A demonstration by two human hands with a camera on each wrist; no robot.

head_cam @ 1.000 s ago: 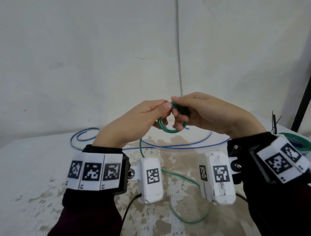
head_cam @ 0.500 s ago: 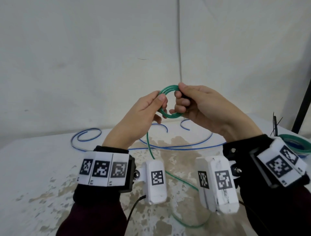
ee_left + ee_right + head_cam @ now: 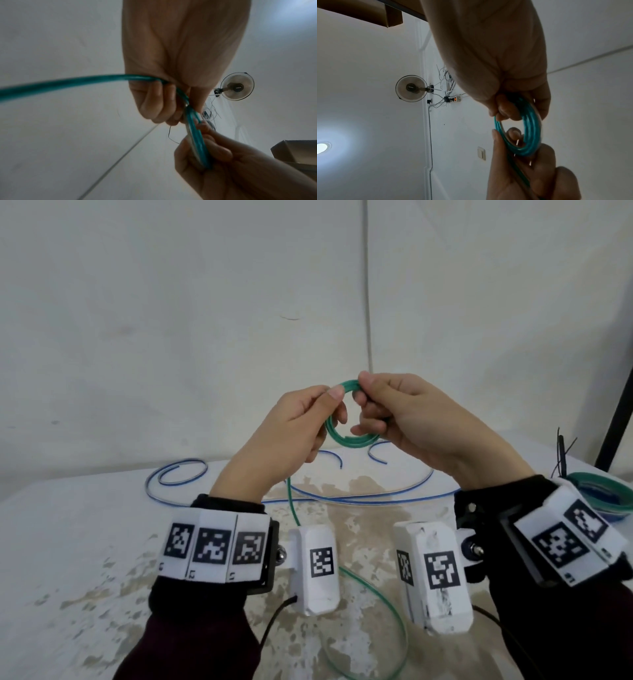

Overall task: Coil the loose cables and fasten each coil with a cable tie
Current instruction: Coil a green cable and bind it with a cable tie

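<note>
A small coil of green cable (image 3: 342, 438) is held up above the table between both hands. My left hand (image 3: 334, 405) pinches the coil's left side, thumb on top. My right hand (image 3: 366, 392) pinches its top and right side with curled fingers. In the right wrist view the coil (image 3: 530, 129) shows several turns, gripped by the right hand (image 3: 510, 108), with the left hand (image 3: 513, 136) below it. In the left wrist view the green cable (image 3: 68, 82) runs into the left hand (image 3: 173, 115). The loose green tail (image 3: 394, 621) hangs to the table and loops near me.
A long blue cable (image 3: 359, 499) lies loose across the stained white table (image 3: 68, 542). At the right edge sit finished green and blue coils (image 3: 613, 494), with black cable ties (image 3: 561, 453) sticking up beside them. A white wall stands close behind.
Both hands have kept turning the green coil between them. The right thumb has shifted to the top of the loop, and the coil now looks larger.
</note>
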